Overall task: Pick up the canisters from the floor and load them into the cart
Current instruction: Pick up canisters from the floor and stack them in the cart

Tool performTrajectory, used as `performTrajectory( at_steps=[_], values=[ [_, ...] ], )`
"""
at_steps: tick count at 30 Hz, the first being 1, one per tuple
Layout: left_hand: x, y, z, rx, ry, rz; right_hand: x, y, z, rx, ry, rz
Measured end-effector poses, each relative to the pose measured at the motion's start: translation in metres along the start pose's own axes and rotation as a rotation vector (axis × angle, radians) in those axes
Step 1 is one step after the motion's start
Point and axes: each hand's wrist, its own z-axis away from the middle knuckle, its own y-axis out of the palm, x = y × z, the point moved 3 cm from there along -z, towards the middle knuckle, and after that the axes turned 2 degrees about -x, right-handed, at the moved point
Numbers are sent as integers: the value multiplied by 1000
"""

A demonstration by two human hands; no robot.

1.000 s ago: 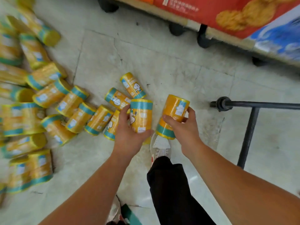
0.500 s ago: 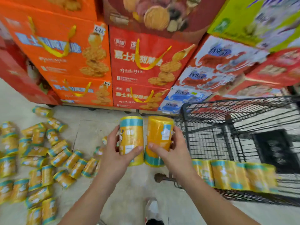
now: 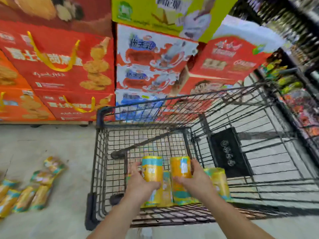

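Observation:
My left hand (image 3: 140,184) grips a yellow canister with a teal band (image 3: 152,168), held upright inside the black wire cart (image 3: 101,152). Beside it my right hand (image 3: 196,181) grips a second yellow canister (image 3: 180,167), also upright. Both are above a row of canisters standing at the near end of the cart; one of these (image 3: 218,181) shows to the right of my right hand. More canisters (image 3: 34,192) lie scattered on the floor at the lower left, blurred.
Stacked red and orange gift boxes (image 3: 60,66) stand behind the cart. A shelf of packaged goods (image 3: 296,94) runs along the right. A black panel (image 3: 227,152) hangs on the cart's right side. Grey tiled floor (image 3: 43,138) lies left of the cart.
Both hands lifted their canisters from the floor pile and swung right, over the cart's edge and down into its basket. The view turned from the floor toward the cart.

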Motion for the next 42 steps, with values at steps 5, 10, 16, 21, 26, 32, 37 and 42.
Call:
performTrajectory(
  at_steps=[5, 10, 16, 21, 26, 32, 37, 42],
  values=[
    [36, 88, -39, 37, -133, -169, -69, -11, -68, 116, 122, 261],
    [45, 137, -53, 116, -133, -391, -101, 3, -93, 228, 164, 386],
    [42, 136, -53, 131, -123, -449, -100, -2, -97, 254, 131, 537],
    [39, 130, -46, 141, -133, -361, -87, -23, -92, 165, 115, 576],
    [21, 80, -28, 58, -71, -327, -24, -20, -76, 1, -122, 480],
    [-35, -67, 11, -157, 204, -60, 109, 56, -14, 12, -507, 191],
    [-30, -248, 44, -376, 334, 156, 222, 158, 59, 52, -621, 11],
    [59, -420, 62, -528, 207, 218, 290, 297, 122, 222, -569, -5]
  ],
)
